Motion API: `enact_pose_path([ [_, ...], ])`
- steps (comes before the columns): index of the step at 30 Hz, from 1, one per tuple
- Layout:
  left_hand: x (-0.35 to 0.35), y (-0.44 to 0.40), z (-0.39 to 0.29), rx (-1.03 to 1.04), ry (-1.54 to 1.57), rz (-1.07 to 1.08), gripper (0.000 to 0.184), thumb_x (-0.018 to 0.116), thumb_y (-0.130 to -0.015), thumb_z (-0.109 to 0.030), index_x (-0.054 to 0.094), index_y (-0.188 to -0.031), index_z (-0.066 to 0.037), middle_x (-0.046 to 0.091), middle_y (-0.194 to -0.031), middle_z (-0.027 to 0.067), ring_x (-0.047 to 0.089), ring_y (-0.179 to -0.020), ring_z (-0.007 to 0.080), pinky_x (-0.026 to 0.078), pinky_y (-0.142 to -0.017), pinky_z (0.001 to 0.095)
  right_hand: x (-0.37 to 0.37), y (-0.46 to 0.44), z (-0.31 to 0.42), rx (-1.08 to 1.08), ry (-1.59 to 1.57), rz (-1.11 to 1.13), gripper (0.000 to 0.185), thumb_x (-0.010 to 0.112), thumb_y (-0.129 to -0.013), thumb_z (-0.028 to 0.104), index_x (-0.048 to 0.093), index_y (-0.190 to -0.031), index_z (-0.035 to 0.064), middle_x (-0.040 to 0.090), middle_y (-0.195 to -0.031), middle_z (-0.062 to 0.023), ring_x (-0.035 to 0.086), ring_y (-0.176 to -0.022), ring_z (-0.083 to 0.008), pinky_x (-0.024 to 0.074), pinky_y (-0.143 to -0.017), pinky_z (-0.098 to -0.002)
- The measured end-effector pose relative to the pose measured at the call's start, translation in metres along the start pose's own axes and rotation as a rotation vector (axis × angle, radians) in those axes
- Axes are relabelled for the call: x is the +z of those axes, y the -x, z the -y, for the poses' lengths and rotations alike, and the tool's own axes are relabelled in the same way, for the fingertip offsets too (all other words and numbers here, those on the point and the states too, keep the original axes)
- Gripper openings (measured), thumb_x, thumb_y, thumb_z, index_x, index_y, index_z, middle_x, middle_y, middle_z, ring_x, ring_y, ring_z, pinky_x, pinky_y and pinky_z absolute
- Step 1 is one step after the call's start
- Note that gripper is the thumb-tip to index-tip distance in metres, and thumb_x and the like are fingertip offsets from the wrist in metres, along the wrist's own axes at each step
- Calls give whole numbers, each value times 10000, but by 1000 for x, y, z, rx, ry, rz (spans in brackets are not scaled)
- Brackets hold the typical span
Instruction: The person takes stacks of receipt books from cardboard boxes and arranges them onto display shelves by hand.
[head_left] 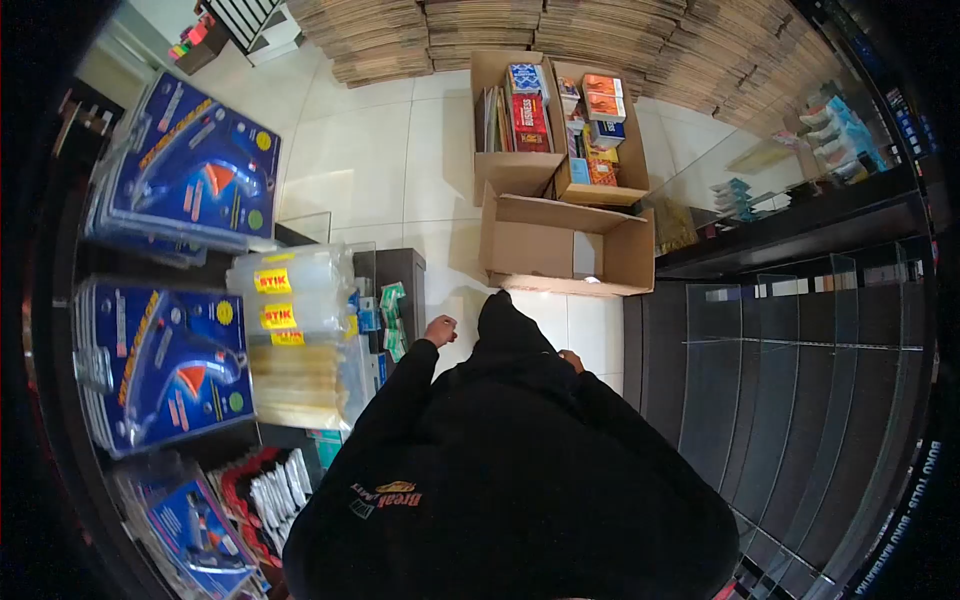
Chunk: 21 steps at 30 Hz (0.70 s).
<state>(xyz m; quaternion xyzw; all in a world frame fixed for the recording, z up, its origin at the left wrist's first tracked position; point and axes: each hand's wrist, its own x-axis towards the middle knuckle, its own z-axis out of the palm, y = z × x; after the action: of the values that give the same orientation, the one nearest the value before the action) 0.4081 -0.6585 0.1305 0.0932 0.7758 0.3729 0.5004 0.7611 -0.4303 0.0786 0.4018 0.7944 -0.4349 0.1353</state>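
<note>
My left hand (pixel 441 331) hangs beside the dark shelf on the left, its fingers curled in and nothing seen in them. Nearest to it are small green-and-white packs (pixel 393 305) on that shelf. At my right side, only a small part of my right hand (pixel 571 361) shows past the black sleeve, and its fingers are hidden. In front of my feet an open cardboard box (pixel 510 216) sits on the floor, with a pale flat piece inside.
Two cardboard boxes (pixel 487 172) of books and small cartons stand beyond. Flattened cardboard stacks (pixel 480 35) line the back. At left are glue gun packs (pixel 195 165) and bagged glue sticks (pixel 300 345). Glass-divided shelving (pixel 715 390) runs along the right.
</note>
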Motion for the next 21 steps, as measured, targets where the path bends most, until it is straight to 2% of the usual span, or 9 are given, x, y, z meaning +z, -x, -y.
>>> enact_pose_path([
  [6, -17, -85, -28, 1, -140, 183, 311, 493, -919, -275, 603, -988, 9, 680, -733, 149, 673, -600, 214, 522, -529, 345, -36, -58, 50, -37, 60, -41, 302, 531, -856, 316, 723, -812, 87, 685, -928, -189, 650, -851, -386, 518, -792, -470],
  [7, -17, -88, -37, 9, -148, 49, 316, 493, -916, -287, 611, -947, 5, 679, -730, 151, 671, -588, 212, 513, -510, 352, -41, -67, 55, -47, 81, -21, 298, 528, -857, 307, 721, -800, 86, 687, -922, -188, 651, -845, -386, 519, -788, -469],
  [11, -33, -123, -83, 73, -221, 19, 320, 514, -908, -299, 650, -983, -19, 695, -773, 140, 683, -675, 237, 531, -631, 373, -32, -124, 39, -207, 188, -88, 277, 572, -880, 295, 693, -877, 47, 700, -866, -132, 692, -797, -255, 541, -721, -367],
  [13, -32, -139, -92, 104, -256, 0, 325, 529, -901, -309, 672, -995, -32, 702, -804, 135, 685, -726, 257, 532, -693, 378, -58, -124, 77, 157, -277, -64, 255, 579, -894, 277, 678, -901, 42, 693, -810, -109, 682, -674, -206, 541, -647, -358],
  [14, -31, -151, -95, 117, -258, -3, 328, 537, -898, -314, 683, -999, -39, 705, -821, 133, 684, -755, 268, 530, -722, 379, -53, -133, 65, 157, -413, -112, 232, 587, -903, 263, 672, -934, 49, 683, -756, -96, 657, -595, -191, 527, -581, -346],
  [16, -32, -177, -85, 251, -399, -41, 337, 559, -882, -334, 713, -962, -45, 702, -886, 153, 675, -829, 296, 524, -773, 387, -68, -137, 68, 408, -697, -67, 242, 577, -905, 281, 663, -1003, 77, 675, -762, -113, 641, -612, -203, 520, -598, -364],
  [19, -6, -221, -51, -57, -350, 10, 323, 586, -880, -315, 709, -1024, -54, 699, -927, 165, 666, -866, 302, 533, -746, 396, -80, -152, 49, 651, -1076, -78, 385, 585, -888, 363, 602, -1159, 90, 679, -880, -145, 650, -758, -234, 520, -707, -407],
  [20, 6, -225, -48, -173, -240, 34, 372, 611, -873, -307, 646, -1152, -64, 688, -979, 178, 662, -879, 314, 539, -728, 397, -84, -159, 40, 758, -1129, -107, 516, 580, -887, 428, 539, -1251, 64, 674, -966, -162, 649, -880, -257, 513, -761, -413],
  [21, 17, -219, -62, -291, -134, 45, 475, 636, -865, -298, 584, -1280, -73, 676, -1031, 190, 657, -892, 326, 545, -711, 398, -83, -167, 26, 814, -1225, -218, 593, 642, -851, 474, 513, -1241, 47, 665, -943, -194, 667, -800, -305, 536, -696, -448],
])
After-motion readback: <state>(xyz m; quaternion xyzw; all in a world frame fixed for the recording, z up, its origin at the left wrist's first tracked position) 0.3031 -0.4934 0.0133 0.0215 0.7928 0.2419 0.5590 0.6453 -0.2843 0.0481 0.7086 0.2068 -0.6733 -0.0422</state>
